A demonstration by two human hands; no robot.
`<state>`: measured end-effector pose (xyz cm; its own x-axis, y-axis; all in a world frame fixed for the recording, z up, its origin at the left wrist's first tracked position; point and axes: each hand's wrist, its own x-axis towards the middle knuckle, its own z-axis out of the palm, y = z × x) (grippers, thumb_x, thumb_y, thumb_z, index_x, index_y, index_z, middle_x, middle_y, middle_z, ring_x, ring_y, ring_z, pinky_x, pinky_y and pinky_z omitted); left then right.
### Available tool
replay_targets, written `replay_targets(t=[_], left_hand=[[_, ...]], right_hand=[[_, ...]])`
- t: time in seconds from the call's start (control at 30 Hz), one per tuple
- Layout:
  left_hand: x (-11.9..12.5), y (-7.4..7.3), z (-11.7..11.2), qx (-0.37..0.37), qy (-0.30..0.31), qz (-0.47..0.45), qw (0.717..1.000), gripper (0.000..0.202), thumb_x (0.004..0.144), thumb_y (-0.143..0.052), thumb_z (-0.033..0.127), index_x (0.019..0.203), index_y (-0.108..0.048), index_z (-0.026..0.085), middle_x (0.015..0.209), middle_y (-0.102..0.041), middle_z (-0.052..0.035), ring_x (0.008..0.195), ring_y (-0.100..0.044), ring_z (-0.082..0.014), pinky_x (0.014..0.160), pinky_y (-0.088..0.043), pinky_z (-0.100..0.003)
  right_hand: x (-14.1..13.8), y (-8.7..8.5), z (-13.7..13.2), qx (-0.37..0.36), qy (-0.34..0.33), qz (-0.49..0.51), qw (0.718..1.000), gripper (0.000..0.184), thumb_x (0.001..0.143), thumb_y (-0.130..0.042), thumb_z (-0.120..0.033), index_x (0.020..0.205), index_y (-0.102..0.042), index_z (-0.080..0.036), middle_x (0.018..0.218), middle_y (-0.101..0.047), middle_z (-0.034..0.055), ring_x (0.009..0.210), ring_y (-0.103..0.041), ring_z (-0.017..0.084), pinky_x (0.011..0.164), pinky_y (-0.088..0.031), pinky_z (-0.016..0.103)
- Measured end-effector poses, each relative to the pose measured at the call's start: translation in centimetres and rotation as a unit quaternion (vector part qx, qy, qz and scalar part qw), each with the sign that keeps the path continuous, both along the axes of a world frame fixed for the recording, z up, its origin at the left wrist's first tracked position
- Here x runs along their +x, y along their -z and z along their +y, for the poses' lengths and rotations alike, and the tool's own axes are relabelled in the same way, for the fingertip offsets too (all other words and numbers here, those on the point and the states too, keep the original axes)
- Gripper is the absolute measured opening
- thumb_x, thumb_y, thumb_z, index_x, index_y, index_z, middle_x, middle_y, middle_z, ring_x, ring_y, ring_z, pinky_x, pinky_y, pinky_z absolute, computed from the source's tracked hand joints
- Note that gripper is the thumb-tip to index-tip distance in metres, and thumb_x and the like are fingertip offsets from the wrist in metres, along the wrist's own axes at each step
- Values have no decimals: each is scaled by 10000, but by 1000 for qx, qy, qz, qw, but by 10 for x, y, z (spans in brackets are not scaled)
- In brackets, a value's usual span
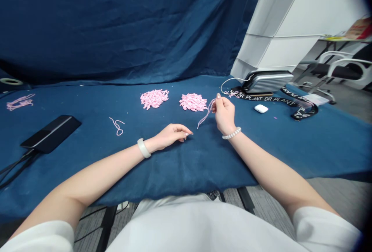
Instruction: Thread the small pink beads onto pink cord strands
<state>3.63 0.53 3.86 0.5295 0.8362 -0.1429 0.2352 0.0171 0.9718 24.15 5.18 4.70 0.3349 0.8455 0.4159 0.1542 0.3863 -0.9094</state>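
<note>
My right hand (225,114) is raised over the blue cloth, thumb and fingertips pinched on a length of pink yarn (205,115) that hangs down to the left in thin strands. Lower and to the left, my left hand (173,135) is closed, thumb against fingers; whatever is between the tips is too small to make out. Beyond the hands lie two heaps of small pink knotted yarn pieces, a left heap (154,99) and a right heap (193,102). A loose pink strand (117,126) curls on the cloth left of my left hand.
At far left are a pink yarn bundle (20,102) and a black device (51,133) with cables. On the right sit a white earbud case (260,108), a lettered black strap (263,98) and a silver ribbed case (270,82). A blue curtain (124,27) hangs behind.
</note>
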Motion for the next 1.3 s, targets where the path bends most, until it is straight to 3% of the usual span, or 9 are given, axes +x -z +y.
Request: replay_targets(t=[0.13, 0.27, 0.4, 0.47, 0.6, 0.83, 1.0, 1.17, 1.3], left_hand=[[1, 4, 0, -10, -34, -31, 999, 282, 730, -581, 283, 954, -621, 117, 796, -606, -43, 611, -517, -37, 594, -439, -164], [3, 7, -2, -15, -98, -83, 992, 452, 742, -586, 335, 1156, -491, 178, 1100, -568, -88, 613, -519, -17, 590, -477, -179], [6, 7, -4, 14, -92, -106, 990, 600, 728, -610, 338, 1266, -384, 200, 1291, -453, -127, 866, -573, -117, 571, -495, -176], [8, 7, -5, 33, -76, -89, 993, 600, 718, -624, 338, 1256, -402, 194, 1281, -467, -125, 956, -565, -159, 562, -493, -169], [12, 10, -4, 62, -52, -36, 996, 496, 699, -646, 344, 1136, -510, 153, 1205, -535, -122, 832, -603, -133, 580, -489, -185], [22, 10, -1, 86, -37, -68, 993, 439, 676, -663, 284, 1059, -554, 99, 1109, -593, -114, 1002, -571, -149, 826, -464, -232], [22, 5, -4, 69, -49, 19, 996, 318, 716, -598, 391, 807, -625, 87, 751, -636, -50, 597, -520, -52, 575, -411, -165], [16, 0, -7, 34, -43, 3, 998, 319, 719, -593, 409, 775, -611, 95, 728, -621, -39, 558, -484, -29, 533, -395, -145], [14, -5, -14, -94, -27, -29, 995, 354, 704, -608, 440, 801, -599, 99, 742, -617, -46, 541, -504, -32, 470, -411, -141]], right_hand=[[-4, -1, -2, -18, -36, 29, 999, 444, 805, -454, -532, 605, -463, -135, 559, -445, -8, 491, -400, 40, 480, -327, 177], [-14, -5, -16, -25, -102, 23, 994, 419, 808, -471, -503, 610, -466, -134, 570, -457, -5, 507, -418, 43, 497, -347, 177], [-25, -12, -36, -14, -161, -6, 987, 411, 824, -463, -477, 605, -480, -129, 582, -475, 2, 533, -436, 47, 531, -370, 181], [-29, -15, -44, -18, -188, -3, 982, 417, 825, -462, -479, 602, -487, -127, 579, -478, 4, 532, -437, 47, 533, -375, 182], [-35, -18, -50, -36, -211, 12, 977, 420, 809, -485, -485, 599, -501, -121, 578, -488, 7, 526, -437, 47, 520, -375, 178], [-38, -14, -49, -76, -237, 81, 965, 411, 776, -523, -497, 605, -492, -125, 587, -480, 3, 512, -430, 42, 503, -375, 174], [-38, -16, -49, -91, -239, 115, 960, 391, 764, -533, -493, 620, -481, -134, 614, -480, 0, 516, -423, 37, 512, -375, 173], [-31, -19, -40, -100, -213, 168, 957, 351, 757, -538, -475, 663, -469, -144, 592, -433, -19, 495, -394, 29, 487, -352, 165], [-27, -12, -29, -133, -193, 217, 948, 316, 750, -552, -435, 675, -456, -143, 571, -411, -31, 474, -368, 23, 470, -330, 163]])
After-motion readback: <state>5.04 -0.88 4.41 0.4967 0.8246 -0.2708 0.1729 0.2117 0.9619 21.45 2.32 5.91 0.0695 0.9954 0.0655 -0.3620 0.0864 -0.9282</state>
